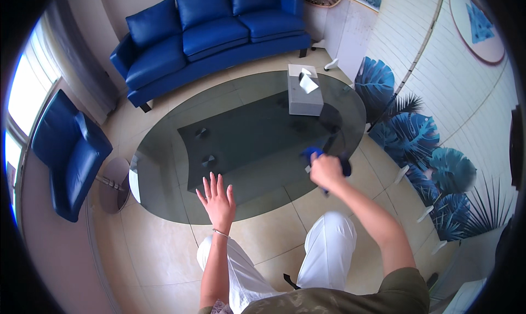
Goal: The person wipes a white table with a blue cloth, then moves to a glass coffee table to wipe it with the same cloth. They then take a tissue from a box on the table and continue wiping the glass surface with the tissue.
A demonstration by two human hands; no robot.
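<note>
My left hand (pixel 217 203) is held palm down with its fingers spread, at the near edge of an oval smoked-glass coffee table (pixel 242 145); whether it touches the glass I cannot tell. A bracelet circles that wrist. Over the table's near right part, my right hand (pixel 327 170) is closed on a blue object (pixel 313 151), perhaps a cloth, partly hidden by the fingers. Something dark lies just beyond the knuckles, too blurred to name. On the far right part of the tabletop stands a grey tissue box (pixel 305 100) with a white tissue (pixel 308 83) sticking out.
A blue leather sofa (pixel 215 43) stands behind the table. To the left is a blue swivel chair (pixel 76 154) on a round metal base (pixel 114 186). Panels with a blue leaf print (pixel 415 135) line the right side. My knees in white trousers are close below the table edge.
</note>
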